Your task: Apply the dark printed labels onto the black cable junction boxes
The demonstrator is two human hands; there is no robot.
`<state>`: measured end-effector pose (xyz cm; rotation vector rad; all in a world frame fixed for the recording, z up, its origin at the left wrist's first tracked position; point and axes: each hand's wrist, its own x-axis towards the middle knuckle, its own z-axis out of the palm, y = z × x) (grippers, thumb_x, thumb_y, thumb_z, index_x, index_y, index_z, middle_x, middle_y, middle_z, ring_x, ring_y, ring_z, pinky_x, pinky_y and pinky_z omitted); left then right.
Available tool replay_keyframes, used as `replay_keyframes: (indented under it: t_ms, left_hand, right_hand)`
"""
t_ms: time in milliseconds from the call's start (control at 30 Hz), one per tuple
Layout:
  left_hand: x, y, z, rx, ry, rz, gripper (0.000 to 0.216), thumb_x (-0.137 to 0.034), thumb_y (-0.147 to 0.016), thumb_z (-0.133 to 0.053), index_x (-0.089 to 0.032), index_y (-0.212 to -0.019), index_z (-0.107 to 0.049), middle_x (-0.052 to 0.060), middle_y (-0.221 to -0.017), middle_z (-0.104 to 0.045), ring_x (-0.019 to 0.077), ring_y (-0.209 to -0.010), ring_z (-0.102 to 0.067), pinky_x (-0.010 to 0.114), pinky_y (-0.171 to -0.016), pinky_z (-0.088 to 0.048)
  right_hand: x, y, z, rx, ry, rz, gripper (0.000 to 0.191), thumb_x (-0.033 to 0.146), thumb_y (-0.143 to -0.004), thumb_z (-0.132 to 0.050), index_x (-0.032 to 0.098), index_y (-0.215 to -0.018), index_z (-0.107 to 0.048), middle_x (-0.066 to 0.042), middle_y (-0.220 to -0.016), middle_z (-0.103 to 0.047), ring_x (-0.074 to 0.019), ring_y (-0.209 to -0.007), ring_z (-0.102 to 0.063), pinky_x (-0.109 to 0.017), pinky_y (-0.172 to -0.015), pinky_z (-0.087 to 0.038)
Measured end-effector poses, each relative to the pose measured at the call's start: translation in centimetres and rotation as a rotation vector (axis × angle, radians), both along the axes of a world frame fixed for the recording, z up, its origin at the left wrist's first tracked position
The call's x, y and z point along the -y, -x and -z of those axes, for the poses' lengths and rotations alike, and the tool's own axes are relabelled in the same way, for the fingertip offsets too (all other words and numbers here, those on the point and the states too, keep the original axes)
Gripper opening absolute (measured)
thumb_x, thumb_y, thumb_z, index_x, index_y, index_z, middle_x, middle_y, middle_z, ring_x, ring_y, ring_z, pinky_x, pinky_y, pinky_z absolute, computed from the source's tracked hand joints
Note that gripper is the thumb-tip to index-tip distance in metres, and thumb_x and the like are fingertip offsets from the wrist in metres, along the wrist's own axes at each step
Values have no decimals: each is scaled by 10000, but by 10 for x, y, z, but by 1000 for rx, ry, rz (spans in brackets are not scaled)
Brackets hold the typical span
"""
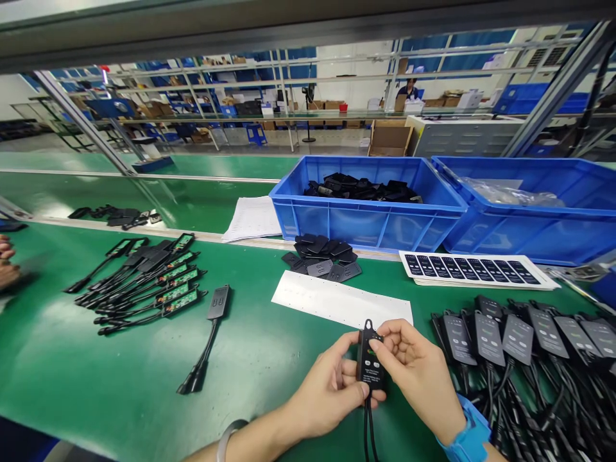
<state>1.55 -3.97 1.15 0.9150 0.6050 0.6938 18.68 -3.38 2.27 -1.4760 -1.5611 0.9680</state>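
Both my hands hold one small black cable module (369, 359) upright above the green table (120, 378), near its front edge. My left hand (327, 388) grips its lower part and side, thumb on the face. My right hand (416, 369) pinches its upper face with thumb and fingertips; a blue wrist strap (469, 436) is on that arm. Two thin black cables hang down from the module. A white label backing sheet (337, 300) lies just beyond it.
Finished labelled modules (520, 337) lie in a row at right. Open modules with green boards (154, 276) lie at left, one closed module (216, 305) beside them. Black covers (322, 256), a label sheet (474, 269), two blue bins (366, 221) stand behind. Another person's hand (6, 263) shows far left.
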Motion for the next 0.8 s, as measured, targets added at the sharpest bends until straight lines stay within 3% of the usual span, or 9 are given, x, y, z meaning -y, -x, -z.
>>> replay_keyframes:
  t_ms: [67,133,267,467,600,800]
  left_hand:
    - [-1,2,-1,33,-4,3,616,-155,-857,-581,-75,-1347,-215,139,-920,-590,188,-870,-635,344,-814,-486]
    - [-2,3,-3,46,18,9,605,-139,-832,-593,-71,-1323,-246,171,-967,-599,182,-855,-637,339,-808,-493]
    - [-5,6,-6,41,12,20,603,-225,-836,-609,-72,-1324,-289,207,-995,-602,226,-867,-643,403,-813,-499]
    - [-6,9,-5,69,26,18,550,-242,-860,-564,-70,-1319,-315,170,-866,-631,189,-771,-650,288,-714,-510]
    - [-7,7,-3,43,-10,24,604,-338,-867,-615,-76,-1311,-302,143,-841,-619,175,-750,-644,281,-696,-507]
    - [-5,2,-3,14,-118,-30,496,-394,-935,-509,-27,-1237,-366,110,-799,-584,105,-608,-603,180,-564,-477]
  right_hand:
    - [0,-1,-1,82,-92,-2,390,424,-890,-535,243,-1223,-446,-4,-744,-487,-69,-592,-492,-176,-534,-437]
    - [-1,-2,0,142,-134,14,429,433,-885,-536,269,-1254,-392,-14,-816,-466,-59,-572,-466,-168,-476,-434]
    - [-3,0,3,23,49,-59,504,529,-889,-489,226,-1269,-354,-47,-916,-428,-83,-682,-486,-200,-529,-494]
    - [0,3,5,12,122,-136,488,520,-910,-468,246,-1301,-366,-29,-903,-500,-88,-723,-512,-217,-644,-487]
    - [2,3,5,9,99,-151,485,518,-912,-462,221,-1285,-374,-32,-904,-517,-88,-705,-518,-221,-632,-491]
    - [5,4,0,61,-2,-187,549,414,-932,-481,288,-1434,-297,19,-767,-526,-52,-625,-543,-177,-609,-476]
